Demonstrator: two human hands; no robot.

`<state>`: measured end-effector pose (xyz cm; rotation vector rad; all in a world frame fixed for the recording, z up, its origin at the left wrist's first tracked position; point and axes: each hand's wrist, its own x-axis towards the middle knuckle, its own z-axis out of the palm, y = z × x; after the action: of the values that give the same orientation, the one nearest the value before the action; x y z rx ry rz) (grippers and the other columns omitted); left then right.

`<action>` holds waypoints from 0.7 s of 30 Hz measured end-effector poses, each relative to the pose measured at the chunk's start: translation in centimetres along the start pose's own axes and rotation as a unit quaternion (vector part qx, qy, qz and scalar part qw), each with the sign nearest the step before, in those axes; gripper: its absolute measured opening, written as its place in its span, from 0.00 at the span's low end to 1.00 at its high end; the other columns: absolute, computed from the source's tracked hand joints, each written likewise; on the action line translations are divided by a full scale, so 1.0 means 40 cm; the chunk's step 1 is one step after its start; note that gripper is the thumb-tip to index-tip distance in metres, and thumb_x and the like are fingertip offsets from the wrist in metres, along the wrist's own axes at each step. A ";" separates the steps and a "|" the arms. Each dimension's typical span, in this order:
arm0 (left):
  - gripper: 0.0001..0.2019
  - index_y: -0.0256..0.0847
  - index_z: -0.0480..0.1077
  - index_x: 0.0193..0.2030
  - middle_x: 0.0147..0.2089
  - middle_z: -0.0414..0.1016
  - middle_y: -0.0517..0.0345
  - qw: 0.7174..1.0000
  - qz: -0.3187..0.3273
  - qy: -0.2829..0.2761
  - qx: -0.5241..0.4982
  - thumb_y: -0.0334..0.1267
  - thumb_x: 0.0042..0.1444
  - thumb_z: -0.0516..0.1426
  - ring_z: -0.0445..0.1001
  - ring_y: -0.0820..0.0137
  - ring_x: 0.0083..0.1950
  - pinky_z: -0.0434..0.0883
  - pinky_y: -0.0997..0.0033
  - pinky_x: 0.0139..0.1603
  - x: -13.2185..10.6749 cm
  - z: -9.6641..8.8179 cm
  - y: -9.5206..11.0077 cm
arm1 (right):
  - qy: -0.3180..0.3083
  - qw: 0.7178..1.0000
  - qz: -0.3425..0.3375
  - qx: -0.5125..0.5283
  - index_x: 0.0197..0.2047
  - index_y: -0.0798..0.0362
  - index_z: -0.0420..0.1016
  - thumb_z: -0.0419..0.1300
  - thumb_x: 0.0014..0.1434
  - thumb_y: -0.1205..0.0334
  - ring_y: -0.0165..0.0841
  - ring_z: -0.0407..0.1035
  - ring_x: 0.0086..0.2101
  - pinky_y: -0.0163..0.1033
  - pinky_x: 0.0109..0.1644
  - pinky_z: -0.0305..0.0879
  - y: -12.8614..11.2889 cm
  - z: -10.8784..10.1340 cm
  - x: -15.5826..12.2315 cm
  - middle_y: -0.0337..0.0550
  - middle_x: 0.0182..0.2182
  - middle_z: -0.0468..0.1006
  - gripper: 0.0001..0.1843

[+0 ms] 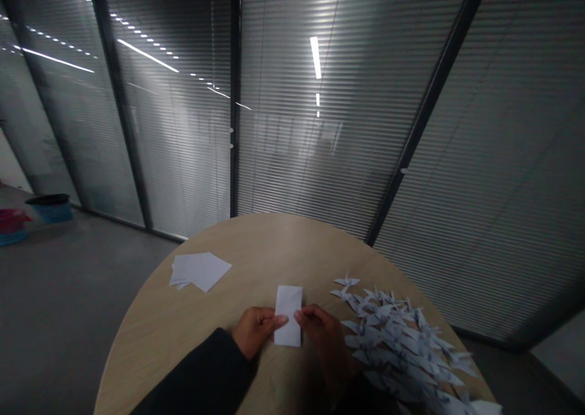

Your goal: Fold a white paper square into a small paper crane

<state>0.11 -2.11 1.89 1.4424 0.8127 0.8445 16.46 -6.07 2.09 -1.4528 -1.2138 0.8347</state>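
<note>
white paper rectangle (289, 299) was located, in the head view, over the round table (278, 235). the left hand (256, 331) clamped its left edge between thumb and fingers; the right hand (323, 333) clamped its right edge likewise. overlapping white sheets (205, 270) lay to the left, well apart from the hands. folded paper cranes (404, 336) were clustered beside the right hand.

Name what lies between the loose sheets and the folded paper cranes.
In the head view: the left hand, a white paper rectangle and the right hand.
</note>
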 end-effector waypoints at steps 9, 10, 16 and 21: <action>0.28 0.34 0.75 0.20 0.19 0.73 0.57 1.000 0.009 -0.011 0.017 0.63 0.42 0.59 0.68 0.70 0.22 0.64 0.72 0.26 -0.004 -0.001 0.005 | 0.009 1.000 0.007 -0.003 0.25 0.51 0.76 0.61 0.44 0.47 0.37 0.71 0.28 0.36 0.31 0.64 -0.011 -0.003 0.001 0.40 0.23 0.79 0.16; 0.28 0.33 0.75 0.21 0.20 0.74 0.56 1.000 0.006 -0.024 0.012 0.63 0.42 0.59 0.70 0.69 0.23 0.65 0.72 0.27 -0.004 0.001 0.004 | 0.015 1.000 0.009 -0.003 0.24 0.51 0.76 0.61 0.43 0.46 0.37 0.71 0.27 0.36 0.31 0.64 -0.012 -0.004 0.001 0.40 0.23 0.79 0.16; 0.29 0.33 0.73 0.21 0.17 0.75 0.51 0.999 -0.030 -0.038 -0.009 0.62 0.48 0.55 0.71 0.69 0.17 0.68 0.71 0.22 -0.009 0.010 -0.010 | 0.012 1.000 0.005 0.015 0.26 0.52 0.76 0.61 0.44 0.45 0.36 0.71 0.27 0.35 0.30 0.63 -0.010 -0.003 0.000 0.40 0.22 0.78 0.17; 0.28 0.33 0.74 0.22 0.20 0.78 0.50 0.998 -0.024 -0.046 -0.027 0.62 0.44 0.58 0.75 0.66 0.21 0.71 0.69 0.27 -0.009 0.016 -0.008 | 0.027 1.000 0.003 0.015 0.26 0.52 0.76 0.61 0.44 0.46 0.37 0.71 0.27 0.35 0.30 0.63 -0.009 -0.005 -0.001 0.41 0.22 0.78 0.17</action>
<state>0.50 -2.72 1.56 1.3977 0.7473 0.7531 16.56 -6.16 2.47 -1.4472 -1.1522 0.8092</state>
